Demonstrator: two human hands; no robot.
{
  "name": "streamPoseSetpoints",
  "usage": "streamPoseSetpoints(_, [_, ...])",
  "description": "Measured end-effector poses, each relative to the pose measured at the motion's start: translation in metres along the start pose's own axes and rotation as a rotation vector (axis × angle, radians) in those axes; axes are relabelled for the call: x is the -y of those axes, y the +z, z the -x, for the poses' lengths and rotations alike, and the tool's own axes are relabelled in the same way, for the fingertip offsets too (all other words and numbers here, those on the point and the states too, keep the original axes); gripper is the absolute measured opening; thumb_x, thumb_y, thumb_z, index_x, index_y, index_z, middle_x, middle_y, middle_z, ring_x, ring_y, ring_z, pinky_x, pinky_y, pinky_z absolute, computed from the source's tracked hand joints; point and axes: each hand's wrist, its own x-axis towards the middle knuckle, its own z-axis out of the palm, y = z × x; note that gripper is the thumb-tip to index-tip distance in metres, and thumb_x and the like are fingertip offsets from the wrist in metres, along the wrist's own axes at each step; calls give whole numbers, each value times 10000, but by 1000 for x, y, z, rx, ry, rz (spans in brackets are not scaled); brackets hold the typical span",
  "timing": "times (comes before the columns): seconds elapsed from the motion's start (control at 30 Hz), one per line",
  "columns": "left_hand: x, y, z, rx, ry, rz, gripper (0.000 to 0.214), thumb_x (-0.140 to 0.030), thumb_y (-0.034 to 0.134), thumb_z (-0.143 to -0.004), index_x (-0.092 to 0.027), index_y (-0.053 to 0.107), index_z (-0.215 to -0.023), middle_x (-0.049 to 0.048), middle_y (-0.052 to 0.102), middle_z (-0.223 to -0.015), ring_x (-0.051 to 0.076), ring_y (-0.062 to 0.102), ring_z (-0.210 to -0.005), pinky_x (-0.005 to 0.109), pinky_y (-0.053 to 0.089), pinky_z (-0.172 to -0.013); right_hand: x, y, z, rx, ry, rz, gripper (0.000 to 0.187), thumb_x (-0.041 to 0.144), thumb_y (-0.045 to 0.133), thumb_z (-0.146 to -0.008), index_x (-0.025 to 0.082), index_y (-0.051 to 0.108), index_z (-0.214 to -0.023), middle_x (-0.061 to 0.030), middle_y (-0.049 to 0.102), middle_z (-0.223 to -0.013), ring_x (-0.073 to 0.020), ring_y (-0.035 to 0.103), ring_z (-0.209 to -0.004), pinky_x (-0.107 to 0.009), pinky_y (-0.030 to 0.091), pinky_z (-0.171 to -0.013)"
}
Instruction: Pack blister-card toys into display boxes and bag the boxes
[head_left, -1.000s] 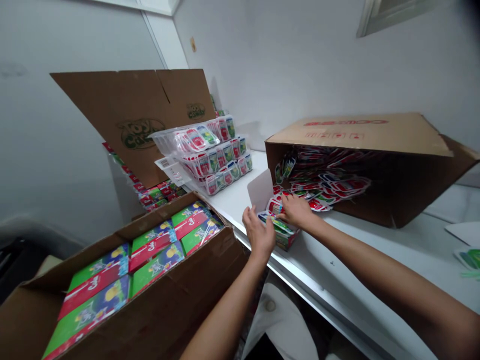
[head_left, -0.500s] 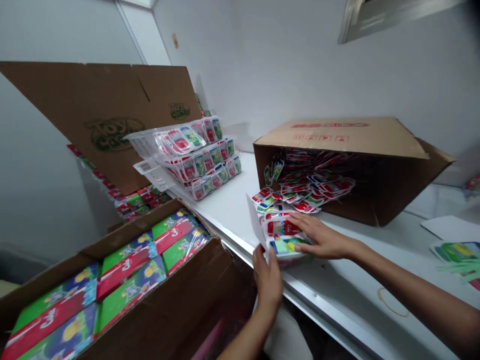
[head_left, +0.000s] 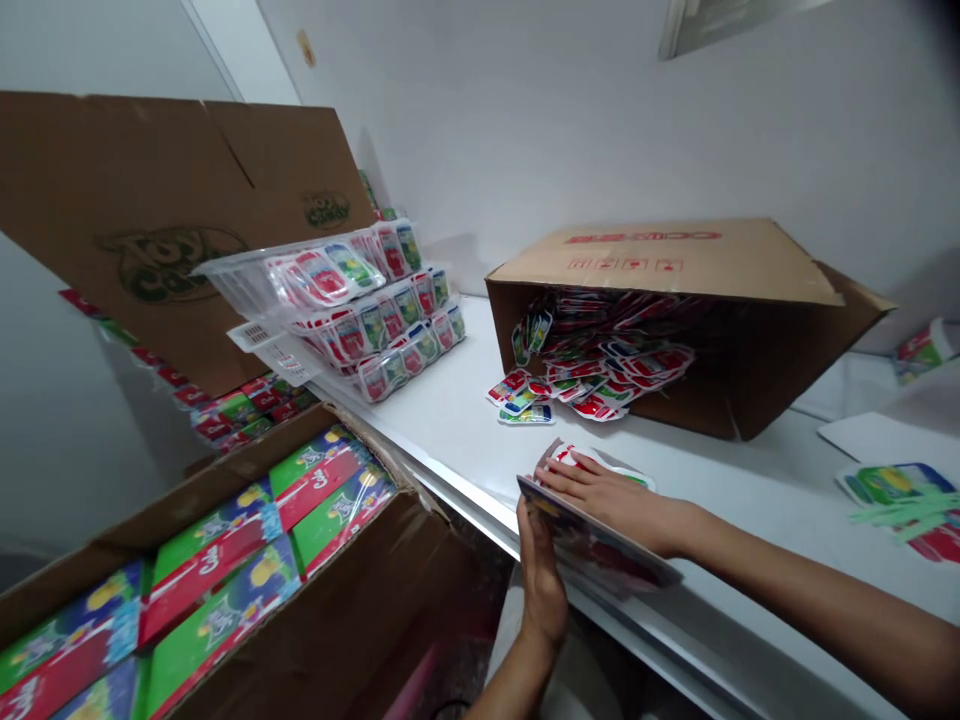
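At the table's front edge, a small cardboard display box (head_left: 630,568) has its dark printed panel standing up, tilted towards me. My left hand (head_left: 544,595) grips the left end of that panel, its fingers pointing up. Behind the panel, my right hand (head_left: 622,505) lies flat with fingers stretched out over red and white candy sachets (head_left: 564,456), which it mostly covers. More loose sachets (head_left: 525,395) spill just beyond, from the mouth of a large carton (head_left: 637,262) lying on its side.
Left of me, an open carton (head_left: 360,590) holds several green and red printed boxes (head_left: 217,560). Clear trays of sachets (head_left: 397,345) are stacked on the white table (head_left: 450,420). Pale green strips (head_left: 907,508) lie on sachets at the right.
The display box has turned, so its panel now stands nearest me, hiding most of the sachets. My left hand stays at its left end; my right hand now lies flat behind the panel.
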Motion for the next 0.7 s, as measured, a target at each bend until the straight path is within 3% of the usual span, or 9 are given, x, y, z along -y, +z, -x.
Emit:
streamPoseSetpoints(0.1, [4,-2,19,8,-3,-27,649,-589,249,-960,-260,200,-1517,13,177,-1614,232,130,-1487,400,182,-1224,1,-10,17,-110,69,-27,709,433,543,-904,211,269,-1520,-132,267,-1563,-301,224,-1444,-520,153,-1182])
streamPoseSetpoints(0.17, [7,-3,27,28,7,-48,643,-583,247,-962,-273,188,-1521,-6,152,-1619,234,114,-1490,400,177,-1226,5,-15,27,-193,192,-16,712,480,516,-913,155,299,-1508,-178,314,-1537,-316,277,-1424,-527,215,-1165])
streamPoseSetpoints(0.23, [9,0,34,55,2,-62,642,-585,239,-959,-290,169,-1525,-17,149,-1619,240,121,-1489,411,183,-1225,9,-18,31,-198,257,-4,648,483,481,-931,140,381,-1471,-202,378,-1500,-331,344,-1391,-524,301,-1129])
streamPoseSetpoints(0.33, [10,6,43,76,-5,-102,659,-617,240,-942,-296,210,-1517,-20,169,-1614,248,118,-1490,423,162,-1228,10,-16,28,-101,139,-2,532,454,478,-940,195,490,-1406,-185,396,-1495,-333,351,-1387,-492,364,-1098])
streamPoseSetpoints(0.47, [4,10,50,20,-28,-127,656,-611,273,-946,-248,304,-1492,27,215,-1604,244,167,-1480,403,170,-1223,1,-4,20,5,-35,7,467,381,506,-942,200,529,-1372,-182,446,-1462,-326,342,-1392,-482,322,-1129])
streamPoseSetpoints(0.6, [-5,2,33,-59,-57,-45,598,-574,312,-960,-205,453,-1409,88,403,-1517,258,321,-1424,406,235,-1199,-6,-4,21,-9,-11,-104,491,327,555,-923,218,498,-1398,-159,394,-1503,-301,321,-1407,-470,317,-1133])
streamPoseSetpoints(0.7, [-8,-3,3,-91,-83,4,578,-566,361,-954,-233,430,-1422,68,379,-1535,244,292,-1440,413,208,-1205,-3,-16,28,-44,62,-207,584,380,558,-924,219,397,-1462,-143,321,-1545,-266,295,-1423,-448,317,-1135])
